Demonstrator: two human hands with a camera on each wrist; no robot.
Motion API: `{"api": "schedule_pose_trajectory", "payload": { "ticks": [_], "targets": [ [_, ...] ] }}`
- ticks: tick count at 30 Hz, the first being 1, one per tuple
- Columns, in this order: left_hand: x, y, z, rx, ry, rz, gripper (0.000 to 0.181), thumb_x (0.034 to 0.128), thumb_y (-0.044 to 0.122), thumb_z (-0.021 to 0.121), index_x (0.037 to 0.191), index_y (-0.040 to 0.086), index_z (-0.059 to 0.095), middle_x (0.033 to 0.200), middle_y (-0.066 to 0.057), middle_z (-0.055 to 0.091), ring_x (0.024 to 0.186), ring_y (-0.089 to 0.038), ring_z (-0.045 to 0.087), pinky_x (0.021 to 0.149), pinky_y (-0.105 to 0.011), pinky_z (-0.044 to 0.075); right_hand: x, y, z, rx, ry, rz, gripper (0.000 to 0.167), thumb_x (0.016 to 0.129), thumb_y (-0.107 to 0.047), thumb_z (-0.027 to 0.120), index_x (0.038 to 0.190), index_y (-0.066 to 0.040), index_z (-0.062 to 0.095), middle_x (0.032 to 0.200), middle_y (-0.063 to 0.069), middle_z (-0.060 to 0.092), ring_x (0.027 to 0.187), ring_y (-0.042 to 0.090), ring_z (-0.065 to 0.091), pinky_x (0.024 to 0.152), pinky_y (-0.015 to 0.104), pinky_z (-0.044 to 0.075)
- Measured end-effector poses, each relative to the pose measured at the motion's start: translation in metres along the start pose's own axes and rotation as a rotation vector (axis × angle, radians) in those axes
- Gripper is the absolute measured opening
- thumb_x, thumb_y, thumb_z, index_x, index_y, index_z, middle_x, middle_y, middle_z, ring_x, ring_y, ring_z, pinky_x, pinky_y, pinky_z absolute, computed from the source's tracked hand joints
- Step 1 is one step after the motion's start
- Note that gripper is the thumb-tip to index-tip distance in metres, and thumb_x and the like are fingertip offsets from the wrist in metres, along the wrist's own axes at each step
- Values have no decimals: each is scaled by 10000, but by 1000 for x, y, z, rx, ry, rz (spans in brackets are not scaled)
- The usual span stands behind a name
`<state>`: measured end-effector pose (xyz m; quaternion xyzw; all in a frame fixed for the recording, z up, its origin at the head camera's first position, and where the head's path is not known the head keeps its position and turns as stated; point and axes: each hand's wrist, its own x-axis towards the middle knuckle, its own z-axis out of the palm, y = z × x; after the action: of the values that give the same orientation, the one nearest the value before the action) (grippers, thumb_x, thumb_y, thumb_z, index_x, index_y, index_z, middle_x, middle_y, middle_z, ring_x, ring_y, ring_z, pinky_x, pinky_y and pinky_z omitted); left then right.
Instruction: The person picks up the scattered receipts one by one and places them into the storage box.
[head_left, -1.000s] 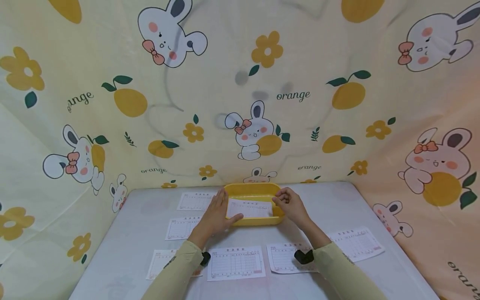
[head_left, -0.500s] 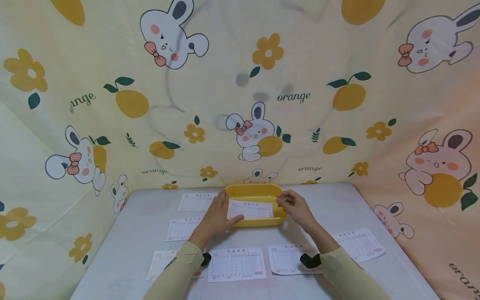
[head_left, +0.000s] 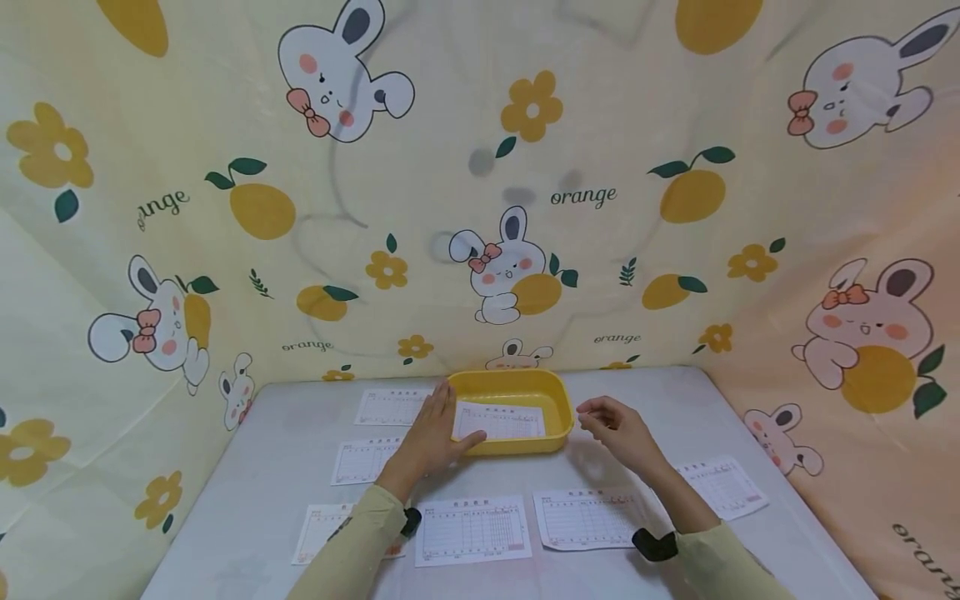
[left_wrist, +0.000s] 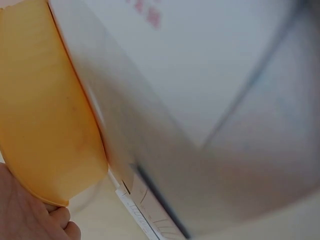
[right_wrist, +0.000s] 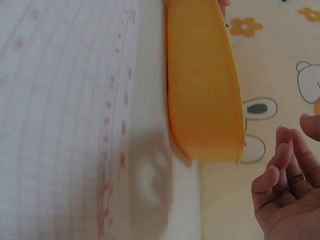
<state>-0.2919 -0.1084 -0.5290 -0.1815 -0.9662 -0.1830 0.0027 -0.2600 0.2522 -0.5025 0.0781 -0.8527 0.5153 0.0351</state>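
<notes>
A yellow plastic tray (head_left: 517, 447) stands at the back of the table with a printed paper form (head_left: 501, 421) in it. My left hand (head_left: 431, 433) rests against the tray's left side; its fingers lie fairly straight along the rim and the thumb reaches over the front-left corner. In the left wrist view, fingertips (left_wrist: 61, 218) show past the tray's rim. Just right of the tray, apart from it, my right hand (head_left: 621, 432) hovers with loosely bent fingers. The right wrist view shows nothing between its fingers (right_wrist: 282, 157) and thumb.
More printed forms lie on the white table (head_left: 600, 575): some left of the tray, such as one form (head_left: 390, 407) at the back, and others in front, including a middle form (head_left: 472, 531) and a right form (head_left: 723, 487). A patterned cloth (head_left: 420, 167) hangs behind.
My right hand has moved off the tray's right rim, rightward and slightly toward me. The left hand, the tray and the form inside stay where they were.
</notes>
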Motion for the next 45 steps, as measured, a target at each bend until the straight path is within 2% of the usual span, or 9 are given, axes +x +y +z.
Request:
{"api": "schedule_pose_trajectory", "payload": {
  "ticks": [4,15,23,31,38,45],
  "targets": [
    [0,-2,2,-1,2,2,1133,1008,749,530,1681,-70,132,1788,-226,54,1664,-366,60,1352,-478,89,-11,4,-10,-27,13,-3,259,1053,-227,725,1234,-43,697,1057,137,746,900,315,668,723,253,576],
    [0,0,0,-14,-1,-2,1120,1012,722,560,1682,-68,135,1788,-218,53,1664,-367,60,1351,-477,78,-35,12,-35,-126,50,0,289,1053,-248,728,1254,-44,689,1024,90,728,878,215,654,694,237,557],
    [1,-3,2,-4,-8,-11,1137,1005,742,547,1689,-51,105,1794,-203,30,1667,-351,47,1351,-461,74,-46,27,-54,-202,84,5,319,1041,-244,744,1272,-30,688,1045,87,729,870,140,626,706,233,545],
    [1,-2,2,1,-8,-6,1151,1000,774,514,1689,-53,106,1794,-207,27,1667,-351,39,1352,-465,75,-57,42,-70,-277,73,42,382,1038,-277,749,1299,-10,669,1061,89,712,906,174,626,709,242,532],
    [1,-1,1,-13,0,-10,1137,1005,745,544,1689,-50,104,1794,-206,36,1668,-348,40,1352,-464,72,-60,48,-85,-326,61,80,448,1032,-298,756,1346,0,639,1091,95,708,958,206,620,729,244,523],
    [1,-3,2,-13,-6,-4,1127,1011,721,560,1685,-62,110,1792,-205,24,1667,-358,47,1353,-469,77,-69,56,-95,-361,82,75,469,1028,-264,760,1348,43,608,1066,113,724,892,167,603,699,247,495]
  ]
}}
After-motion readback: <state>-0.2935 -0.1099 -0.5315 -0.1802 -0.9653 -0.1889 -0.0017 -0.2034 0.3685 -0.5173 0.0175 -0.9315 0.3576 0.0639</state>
